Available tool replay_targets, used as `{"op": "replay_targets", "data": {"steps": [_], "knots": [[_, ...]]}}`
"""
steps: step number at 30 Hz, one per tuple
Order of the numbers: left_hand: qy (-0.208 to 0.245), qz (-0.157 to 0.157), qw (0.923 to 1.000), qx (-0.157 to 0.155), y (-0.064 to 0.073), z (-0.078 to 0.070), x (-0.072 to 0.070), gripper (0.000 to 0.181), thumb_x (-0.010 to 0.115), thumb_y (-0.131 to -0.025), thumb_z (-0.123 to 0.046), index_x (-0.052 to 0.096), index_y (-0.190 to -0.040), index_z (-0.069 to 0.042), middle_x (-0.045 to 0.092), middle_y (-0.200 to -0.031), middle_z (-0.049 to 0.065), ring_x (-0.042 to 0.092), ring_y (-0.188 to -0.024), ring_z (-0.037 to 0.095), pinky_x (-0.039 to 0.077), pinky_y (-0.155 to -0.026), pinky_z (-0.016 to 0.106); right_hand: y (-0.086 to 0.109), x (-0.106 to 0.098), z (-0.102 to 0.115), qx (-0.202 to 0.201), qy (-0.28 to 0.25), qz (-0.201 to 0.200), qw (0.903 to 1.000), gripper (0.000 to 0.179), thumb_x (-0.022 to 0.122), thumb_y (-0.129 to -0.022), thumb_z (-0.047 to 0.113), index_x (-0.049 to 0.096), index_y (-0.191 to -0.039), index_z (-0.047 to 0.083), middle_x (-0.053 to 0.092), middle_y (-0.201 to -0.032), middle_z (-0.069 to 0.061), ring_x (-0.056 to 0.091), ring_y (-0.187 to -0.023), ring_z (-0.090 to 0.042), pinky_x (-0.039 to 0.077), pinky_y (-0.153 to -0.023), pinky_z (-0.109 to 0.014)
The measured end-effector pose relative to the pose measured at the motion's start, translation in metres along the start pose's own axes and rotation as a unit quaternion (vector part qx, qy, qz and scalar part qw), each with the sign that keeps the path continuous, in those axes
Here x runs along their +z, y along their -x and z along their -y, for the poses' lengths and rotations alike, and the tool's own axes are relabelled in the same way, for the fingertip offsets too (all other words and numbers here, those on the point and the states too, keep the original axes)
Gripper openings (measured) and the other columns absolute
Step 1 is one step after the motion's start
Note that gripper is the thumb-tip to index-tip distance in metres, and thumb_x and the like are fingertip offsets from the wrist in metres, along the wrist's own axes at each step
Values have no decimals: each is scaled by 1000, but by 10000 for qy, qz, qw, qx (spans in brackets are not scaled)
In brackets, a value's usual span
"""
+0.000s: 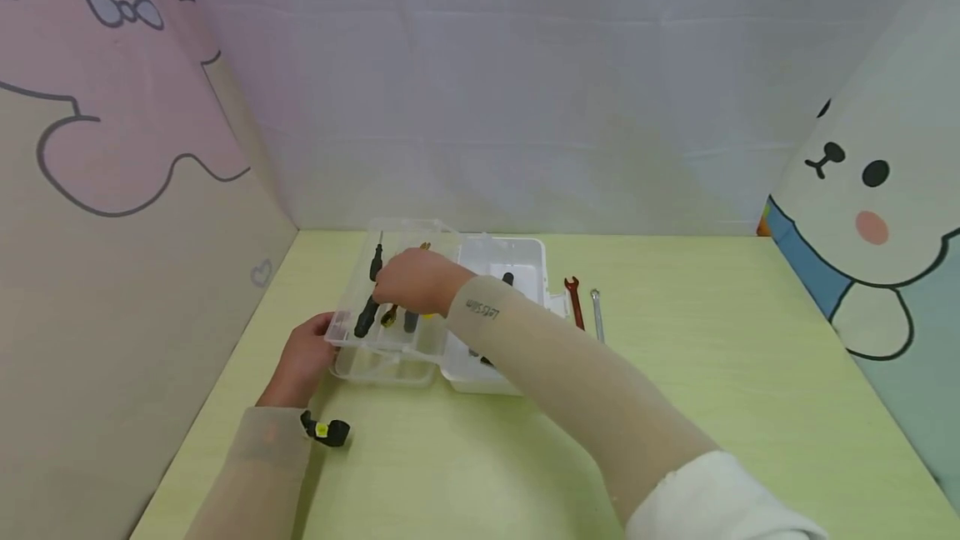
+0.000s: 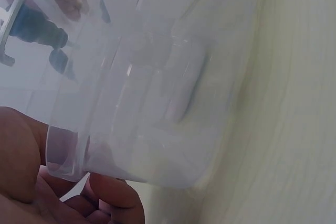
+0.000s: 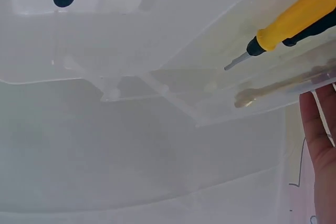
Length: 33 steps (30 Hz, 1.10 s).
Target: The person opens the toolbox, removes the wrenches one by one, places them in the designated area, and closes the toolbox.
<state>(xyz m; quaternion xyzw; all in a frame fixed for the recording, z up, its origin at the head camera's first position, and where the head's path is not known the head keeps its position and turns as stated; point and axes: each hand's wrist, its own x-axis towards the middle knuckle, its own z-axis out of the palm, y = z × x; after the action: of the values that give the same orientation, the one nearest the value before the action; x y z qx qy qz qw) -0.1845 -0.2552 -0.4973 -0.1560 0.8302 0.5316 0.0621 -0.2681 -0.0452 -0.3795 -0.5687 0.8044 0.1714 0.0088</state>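
Observation:
My left hand [image 1: 303, 357] grips the near left corner of a clear plastic tray [image 1: 345, 327]; its thumb and curled fingers show at the corner in the left wrist view. Reaching across from the right, my right hand [image 1: 416, 280] is down over the tray, among the tools. Beside its fingers lie two dark-handled screwdrivers, one farther back [image 1: 377, 263] and one nearer [image 1: 365, 319]. In the right wrist view a yellow-handled screwdriver [image 3: 296, 18] and a brass-coloured tool [image 3: 273, 90] lie in the tray. I cannot tell whether the right fingers hold anything.
Under the tray shows a clear lid [image 1: 382, 372]. Adjoining it on the right is a white case [image 1: 487, 252] with dark-handled tools inside, partly hidden by my right forearm. Beyond it lie a red wrench [image 1: 574, 302] and a silver wrench [image 1: 597, 315]. Cloth walls stand around the table.

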Motion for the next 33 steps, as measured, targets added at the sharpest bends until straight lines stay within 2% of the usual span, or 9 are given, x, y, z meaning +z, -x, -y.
{"op": "replay_targets", "data": {"steps": [6,9,12,16,20,25,33], "knots": [[70,11,10000,-28,0,0,-2,52,45,-101,0,43,-153,2,48,-148,24,49,-118,37,45,-95,46,1,6,-1,40,-136,-40,9999,27,57,-107,11,72,-125,25,66,-115,7,57,-97,-13,48,-86,-31],[70,9,10000,-58,1,-2,-3,54,44,-99,2,43,-153,1,48,-148,23,48,-118,37,44,-95,45,5,8,-1,-47,127,-193,9997,33,61,-105,10,69,-132,26,64,-124,6,58,-106,-15,48,-91,-33],[21,35,10000,-7,1,-2,-4,54,43,-98,2,43,-152,1,48,-148,24,48,-118,37,44,-94,45,12,11,-2,-256,638,-456,9966,35,61,-104,8,67,-132,27,63,-127,4,57,-109,-17,48,-92,-34],[0,59,10000,71,2,-3,-4,51,43,-100,0,44,-151,2,50,-146,24,49,-118,37,45,-95,47,25,15,-6,-552,1539,-883,9826,30,55,-106,9,60,-128,28,58,-127,4,53,-105,-18,45,-90,-35],[-43,49,9999,92,4,-3,-3,50,43,-101,-1,44,-150,2,50,-145,25,50,-118,37,44,-98,49,37,21,-11,-663,2168,-1372,9642,23,53,-107,10,55,-120,28,53,-115,4,48,-95,-17,43,-86,-36],[-127,56,9999,88,5,-6,-4,51,43,-99,1,44,-150,3,49,-146,26,48,-118,38,43,-96,49,52,27,-17,-721,2319,-1804,9531,28,50,-103,1,49,-114,27,48,-103,3,44,-91,-18,44,-89,-41],[-213,-97,9997,55,3,-5,1,44,46,-108,-12,45,-149,4,49,-145,28,50,-120,39,44,-99,52,79,35,-16,-1171,2047,-2574,9371,31,47,-100,-7,50,-114,21,49,-98,0,44,-80,-19,43,-79,-34]]}}
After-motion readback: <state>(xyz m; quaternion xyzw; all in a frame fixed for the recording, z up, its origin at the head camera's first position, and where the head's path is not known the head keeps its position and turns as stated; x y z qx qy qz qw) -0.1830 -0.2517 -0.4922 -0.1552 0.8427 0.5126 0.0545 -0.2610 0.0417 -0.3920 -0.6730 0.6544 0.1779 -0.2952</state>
